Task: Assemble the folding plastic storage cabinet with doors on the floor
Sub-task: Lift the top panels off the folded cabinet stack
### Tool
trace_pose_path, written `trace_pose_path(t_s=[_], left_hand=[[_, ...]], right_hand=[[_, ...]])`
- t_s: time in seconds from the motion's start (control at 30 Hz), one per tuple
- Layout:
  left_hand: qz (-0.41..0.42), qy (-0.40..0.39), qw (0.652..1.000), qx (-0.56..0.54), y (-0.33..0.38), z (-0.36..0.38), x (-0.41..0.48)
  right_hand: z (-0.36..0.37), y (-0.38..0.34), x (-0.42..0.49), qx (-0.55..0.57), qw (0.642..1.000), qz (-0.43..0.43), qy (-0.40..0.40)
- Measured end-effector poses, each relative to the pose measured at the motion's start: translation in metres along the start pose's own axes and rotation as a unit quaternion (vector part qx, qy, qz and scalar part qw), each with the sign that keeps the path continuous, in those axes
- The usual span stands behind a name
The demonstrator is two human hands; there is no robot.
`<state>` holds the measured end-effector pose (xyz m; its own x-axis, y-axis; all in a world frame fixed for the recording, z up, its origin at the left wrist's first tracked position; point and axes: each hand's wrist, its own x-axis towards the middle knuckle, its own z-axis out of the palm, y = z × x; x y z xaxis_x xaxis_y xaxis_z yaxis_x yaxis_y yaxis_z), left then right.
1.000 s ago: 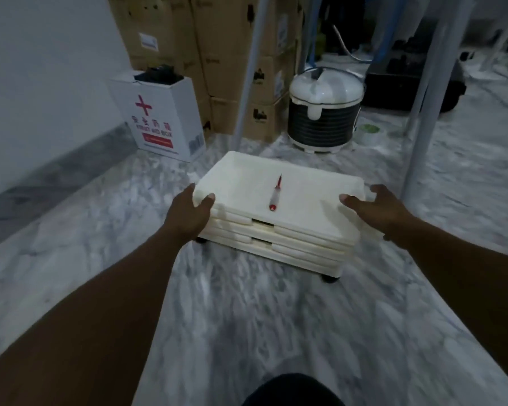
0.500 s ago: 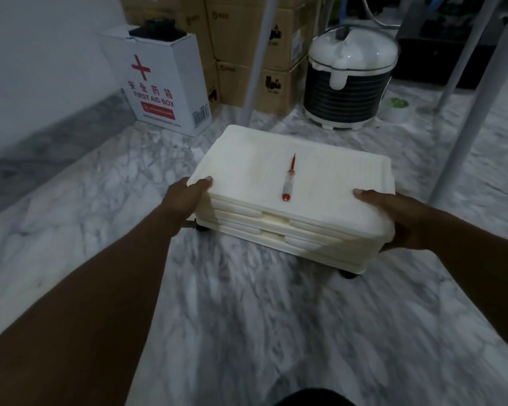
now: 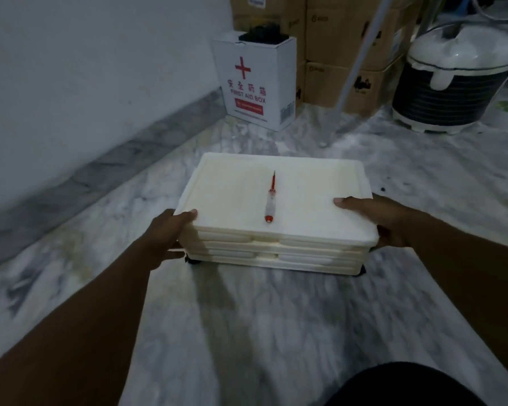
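Cabinet, folded flat on marble floor, long axis crosswise; left hand and right hand grasp its short ends, screwdriver loose on top.

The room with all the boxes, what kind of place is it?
Probably a storage corner of a home or back room. Cardboard boxes are stacked by the wall, a first aid box stands in front of them, and a rice cooker sits right on the marble floor.

folded cabinet on floor | hands grip sides | screwdriver on top
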<state>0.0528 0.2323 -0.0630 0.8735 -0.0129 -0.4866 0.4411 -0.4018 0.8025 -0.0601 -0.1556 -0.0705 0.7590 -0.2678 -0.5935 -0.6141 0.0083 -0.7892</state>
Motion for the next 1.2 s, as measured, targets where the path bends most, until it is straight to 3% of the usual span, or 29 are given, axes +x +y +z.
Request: trace_pose_path(t_s=[0.27, 0.6, 0.73, 0.8, 0.87, 0.93, 1.03, 1.1, 1.2], left_hand=[[-0.063, 0.058, 0.996, -0.021, -0.065, -0.097, -0.055], [-0.088, 0.061, 0.993, -0.047, -0.117, -0.148, -0.106], [-0.098, 0.061, 0.992, -0.049, -0.127, -0.155, -0.118], [-0.097, 0.06, 0.992, -0.051, -0.131, -0.156, -0.122], [-0.09, 0.065, 0.992, -0.052, -0.135, -0.155, -0.124], [-0.086, 0.071, 0.992, -0.052, -0.136, -0.154, -0.124], [-0.083, 0.075, 0.992, -0.053, -0.136, -0.152, -0.124], [-0.081, 0.077, 0.992, -0.052, -0.136, -0.151, -0.125], [-0.077, 0.076, 0.993, -0.048, -0.137, -0.151, -0.124]], right_hand=[[0.097, -0.015, -0.005, -0.078, 0.994, -0.026, -0.078], [0.154, -0.016, -0.017, -0.121, 0.983, -0.028, -0.136], [0.163, -0.02, -0.02, -0.141, 0.981, -0.034, -0.127], [0.17, -0.026, -0.024, -0.198, 0.977, -0.067, -0.052], [0.179, -0.038, -0.031, -0.303, 0.935, -0.162, 0.087], [0.194, -0.054, -0.041, -0.382, 0.858, -0.295, 0.175], [0.232, -0.076, -0.062, -0.426, 0.818, -0.377, 0.086], [0.262, -0.079, -0.072, -0.471, 0.806, -0.359, 0.018], [0.301, -0.066, -0.086, -0.518, 0.791, -0.325, -0.01]])
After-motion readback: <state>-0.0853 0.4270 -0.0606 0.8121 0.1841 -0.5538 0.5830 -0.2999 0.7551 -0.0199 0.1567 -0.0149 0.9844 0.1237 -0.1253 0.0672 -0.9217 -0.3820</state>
